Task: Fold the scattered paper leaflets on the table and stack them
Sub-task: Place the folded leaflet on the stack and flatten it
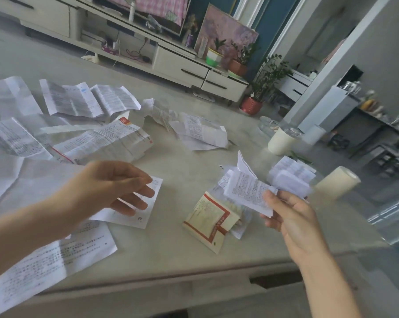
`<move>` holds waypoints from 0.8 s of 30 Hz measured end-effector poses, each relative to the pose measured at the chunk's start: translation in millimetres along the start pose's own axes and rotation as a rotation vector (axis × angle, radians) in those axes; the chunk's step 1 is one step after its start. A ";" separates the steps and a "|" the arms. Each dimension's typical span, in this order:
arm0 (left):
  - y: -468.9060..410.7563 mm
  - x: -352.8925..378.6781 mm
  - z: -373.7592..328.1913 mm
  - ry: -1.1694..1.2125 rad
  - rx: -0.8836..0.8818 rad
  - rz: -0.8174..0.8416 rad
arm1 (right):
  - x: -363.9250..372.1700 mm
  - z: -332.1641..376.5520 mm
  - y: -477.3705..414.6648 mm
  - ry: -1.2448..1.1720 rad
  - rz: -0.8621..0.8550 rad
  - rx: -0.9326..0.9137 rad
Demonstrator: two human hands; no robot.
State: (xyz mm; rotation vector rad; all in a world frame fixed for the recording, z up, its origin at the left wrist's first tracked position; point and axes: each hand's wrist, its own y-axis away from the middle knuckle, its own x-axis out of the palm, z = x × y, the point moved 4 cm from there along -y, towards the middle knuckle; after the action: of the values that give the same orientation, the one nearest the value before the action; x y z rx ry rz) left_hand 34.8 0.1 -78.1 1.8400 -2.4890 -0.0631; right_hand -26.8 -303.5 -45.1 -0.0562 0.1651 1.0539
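Several unfolded white leaflets (83, 104) lie scattered over the left and middle of the pale table (182, 161). My right hand (292, 221) pinches a small folded printed leaflet (246, 191) above a small heap of folded papers, with a red-bordered cream leaflet (207, 221) lying at the heap's left. My left hand (115, 187) hovers with relaxed, slightly curled fingers over a white leaflet (148, 210) and holds nothing. Another small pile of folded leaflets (290, 175) sits just beyond my right hand.
Two cream cylinders (281, 141) (336, 182) stand and lie near the table's right side, beside a glass ashtray (268, 126). A large sheet (51, 255) hangs over the front edge at left. A TV cabinet (180, 65) and potted plants (253, 104) stand beyond the table.
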 end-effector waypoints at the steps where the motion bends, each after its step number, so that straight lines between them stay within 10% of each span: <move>1: 0.4 1.1 2.2 0.006 -0.010 0.007 | 0.6 -6.1 -1.6 0.014 -0.018 0.020; 10: -2.5 -1.6 12.4 0.009 -0.029 0.031 | 5.2 -27.3 -21.8 0.156 -0.202 0.062; 17: 0.6 0.0 6.7 0.037 -0.035 0.066 | 3.8 -15.1 -13.8 0.492 -0.378 -0.279; 24: -0.9 -12.2 -12.0 0.082 -0.042 -0.018 | 100.6 29.2 -58.7 0.832 0.031 -0.567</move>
State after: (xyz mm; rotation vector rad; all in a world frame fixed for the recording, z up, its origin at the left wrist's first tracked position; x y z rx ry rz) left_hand 40.0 11.4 -66.4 1.8108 -2.3983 -0.0393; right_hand 76.0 -242.3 -34.6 -1.0133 0.6131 1.0292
